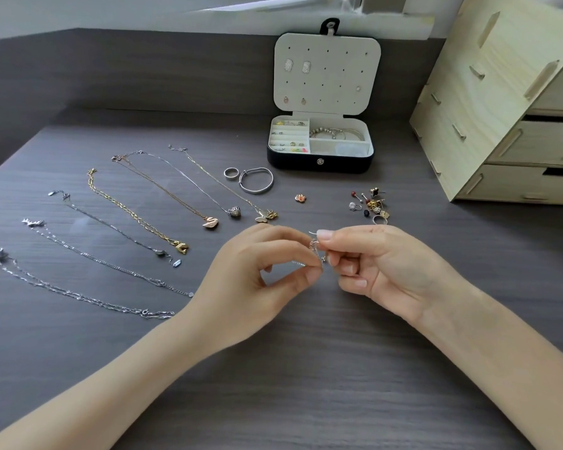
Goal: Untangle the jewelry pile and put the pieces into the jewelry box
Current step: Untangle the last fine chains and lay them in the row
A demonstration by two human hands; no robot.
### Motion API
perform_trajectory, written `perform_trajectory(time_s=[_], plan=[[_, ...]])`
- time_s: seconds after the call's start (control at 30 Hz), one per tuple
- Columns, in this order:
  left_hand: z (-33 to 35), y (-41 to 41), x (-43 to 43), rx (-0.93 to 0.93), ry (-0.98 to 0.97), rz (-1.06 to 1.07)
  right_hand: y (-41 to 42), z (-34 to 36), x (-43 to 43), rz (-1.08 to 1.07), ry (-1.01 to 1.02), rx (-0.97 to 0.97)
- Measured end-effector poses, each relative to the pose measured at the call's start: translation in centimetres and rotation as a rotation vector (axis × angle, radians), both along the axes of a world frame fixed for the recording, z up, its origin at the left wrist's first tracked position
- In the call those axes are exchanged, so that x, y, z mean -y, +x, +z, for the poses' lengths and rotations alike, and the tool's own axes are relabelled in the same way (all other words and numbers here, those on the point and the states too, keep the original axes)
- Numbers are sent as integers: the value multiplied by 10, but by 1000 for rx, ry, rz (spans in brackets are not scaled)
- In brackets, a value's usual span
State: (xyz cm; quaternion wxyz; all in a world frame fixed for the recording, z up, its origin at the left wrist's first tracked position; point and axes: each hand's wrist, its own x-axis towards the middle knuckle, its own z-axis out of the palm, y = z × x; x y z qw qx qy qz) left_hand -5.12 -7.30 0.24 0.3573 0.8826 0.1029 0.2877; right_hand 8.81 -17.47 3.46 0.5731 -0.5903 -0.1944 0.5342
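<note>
Well in front of the open jewelry box (320, 164), above the dark desk (306, 368), the left hand (267, 271) and right hand (381, 264) meet, each pinching a tiny tangled silver earring piece (315, 247) between thumb and fingertips. Front-right of the box sits a small jewelry pile (371, 206); front-left, necklaces (210, 222) lie in rows, with a bangle (256, 180) nearest the box.

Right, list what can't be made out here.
Small silver piece, head view: fingertips of left hand and right hand cover most; type unclear.
Heap of mixed gold and silver earrings, head view: too small to separate.
Pale wooden drawer unit, head view: cut off by right edge.
</note>
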Motion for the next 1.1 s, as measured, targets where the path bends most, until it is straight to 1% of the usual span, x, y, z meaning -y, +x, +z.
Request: perform_trajectory(time_s=[0.1, 0.17, 0.23, 0.3, 0.33, 0.37, 0.4, 0.43, 0.47, 0.5, 0.53, 0.57, 0.6, 0.7, 0.73, 0.77, 0.8, 0.83, 0.9, 0.93, 1.0, 1.03, 1.1], plan=[[-3, 0, -1, -49, 181, 20, 1, 1, 1, -10, -19, -107], [-3, 0, -2, -65, 229, 26, 4, 2, 1, -18, -39, -205], [-2, -1, -2, -71, 236, 30, 7, 3, 2, -28, -47, -261], [-2, -3, -2, -69, 176, 29, 10, 4, 2, -45, -34, -274], [-1, -4, -3, -69, 73, 21, 12, 5, 3, -52, -20, -255], [1, -4, -3, -73, -88, 8, 15, 6, 3, -60, -7, -203], [4, -4, -3, -75, -295, -13, 18, 6, 3, -79, -1, -84], [8, -4, -4, -72, -512, -43, 21, 5, 3, -108, -13, 121], [11, -4, -5, -58, -714, -72, 25, 3, 3, -133, -46, 402], [14, -4, -6, -43, -874, -86, 29, 0, 4, -155, -98, 712], [17, -4, -7, -37, -995, -94, 34, -4, 4, -168, -158, 999], [20, -3, -8, -41, -1089, -103, 38, -8, 4, -160, -224, 1212], [22, -3, -9, -48, -1163, -111, 40, -10, 4, -131, -282, 1329], [26, -4, -10, -79, -1289, -118, 42, -16, 2, -40, -382, 1465], [27, -4, -10, -87, -1319, -124, 41, -18, 1, -42, -351, 1523], [27, -4, -10, -90, -1350, -135, 41, -20, 1, -53, -269, 1558], [27, -4, -11, -92, -1382, -150, 37, -18, 1, -63, -153, 1519], [26, -5, -11, -94, -1409, -168, 32, -14, 1, -37, -50, 1391], [25, -5, -13, -94, -1458, -224, 20, -6, 3, 135, 72, 1013], [24, -5, -14, -85, -1485, -268, 14, -3, 4, 214, 98, 870], [22, -5, -16, -55, -1548, -353, 7, -1, 5, 310, 123, 725], [21, -6, -18, -42, -1580, -379, 5, -1, 5, 317, 123, 672], [18, -7, -19, -32, -1623, -413, 1, -2, 5, 286, 133, 627]])
